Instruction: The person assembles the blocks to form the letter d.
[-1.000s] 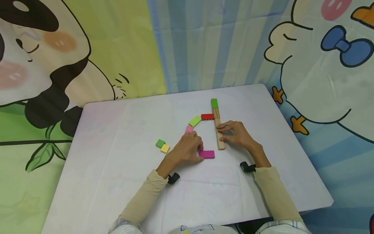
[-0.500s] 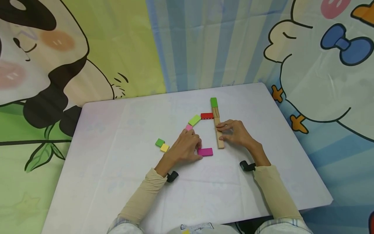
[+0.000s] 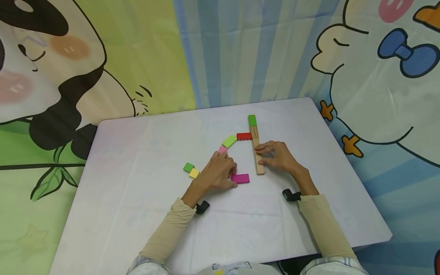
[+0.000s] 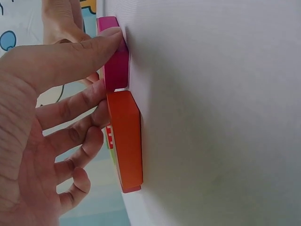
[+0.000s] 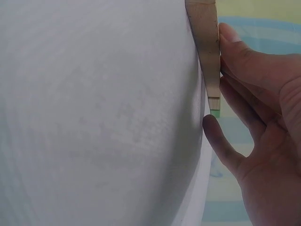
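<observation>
My left hand pinches a magenta block at its left end, thumb on one side and fingertips on the other. In the left wrist view an orange block lies end to end with that magenta block, mostly hidden under the hand in the head view. My right hand rests its thumb and fingertips along a plain wooden block, with its fingers loosely extended. Beyond it, a short grooved wooden block and a green block continue the straight line.
A red block adjoins the wooden line from the left. A light green block and a pink block curve down from it toward my left hand. Further left, a small green block touches a yellow one. All lie on a white table.
My left hand has shifted the magenta block slightly left, away from the wooden line, and slightly farther from me. The right hand stays at the wooden block.
</observation>
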Tool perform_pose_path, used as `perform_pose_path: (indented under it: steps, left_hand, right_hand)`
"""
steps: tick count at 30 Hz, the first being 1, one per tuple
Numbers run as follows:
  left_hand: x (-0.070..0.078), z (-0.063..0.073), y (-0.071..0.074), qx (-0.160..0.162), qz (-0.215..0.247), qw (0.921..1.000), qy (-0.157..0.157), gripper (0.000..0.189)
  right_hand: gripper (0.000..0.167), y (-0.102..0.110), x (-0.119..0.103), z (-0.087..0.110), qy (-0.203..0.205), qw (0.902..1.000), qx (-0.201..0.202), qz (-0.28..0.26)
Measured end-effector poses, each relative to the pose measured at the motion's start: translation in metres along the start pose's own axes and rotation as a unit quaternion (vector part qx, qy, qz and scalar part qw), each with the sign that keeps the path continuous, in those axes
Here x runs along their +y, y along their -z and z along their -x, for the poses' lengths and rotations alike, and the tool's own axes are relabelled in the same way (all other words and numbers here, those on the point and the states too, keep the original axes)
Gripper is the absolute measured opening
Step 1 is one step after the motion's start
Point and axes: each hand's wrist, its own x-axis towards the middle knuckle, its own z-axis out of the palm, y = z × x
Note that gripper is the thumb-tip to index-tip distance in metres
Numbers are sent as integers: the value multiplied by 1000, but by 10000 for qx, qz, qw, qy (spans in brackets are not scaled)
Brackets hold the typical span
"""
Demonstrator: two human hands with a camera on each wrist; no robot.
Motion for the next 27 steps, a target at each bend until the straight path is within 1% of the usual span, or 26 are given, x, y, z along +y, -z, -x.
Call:
perform_pose_path:
  steps: [7,12,20,27]
  left_hand:
    - [-2,1,0,-28,-99,9999,-15,37]
    - [-3,1,0,-17,-130,9999,-59,36]
    - [-4,1,1,-90,-43,9999,-53,35]
    - [-4,0,0,-86,-14,9999,-98,35]
  right_hand:
    - [46,-1,1,1,-21,10000,6,85]
    - [46,-1,0,0,44,10000,31,19]
    - [47,-1,0,0,93,9999,36,-22]
    - [45,-1,2,-1,131,9999,25,-7]
